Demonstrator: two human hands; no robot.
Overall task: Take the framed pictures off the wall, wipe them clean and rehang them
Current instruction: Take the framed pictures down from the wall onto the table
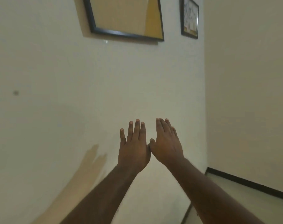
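A person's left hand (pixel 133 147) and right hand (pixel 167 143) are raised side by side in front of a pale wall (pixel 56 78), backs toward the viewer. On both, the fingers are straight and point upward, and neither holds anything. The thumbs nearly meet between the hands. Whether the palms touch the wall cannot be told from here.

Well above the hands hangs a large framed picture (pixel 124 18) with a dark frame, tilted so that its lower edge slopes down to the right. Its top is cut off from view, and its glass shows tan and yellow tones. Just to its right, near the room's corner, hangs a smaller framed picture (pixel 189 17), also dark-framed, its contents too blurred to read.

Both pictures are on the wall and no cloth is in sight, so it seems that either nothing has been taken down or the job is finished; this view alone cannot settle which.

Elsewhere, a small dark mark (pixel 16 92) sits on the wall far left. A dark skirting strip (pixel 247 183) runs along the side wall at lower right. Nothing stands between the hands and the frames.
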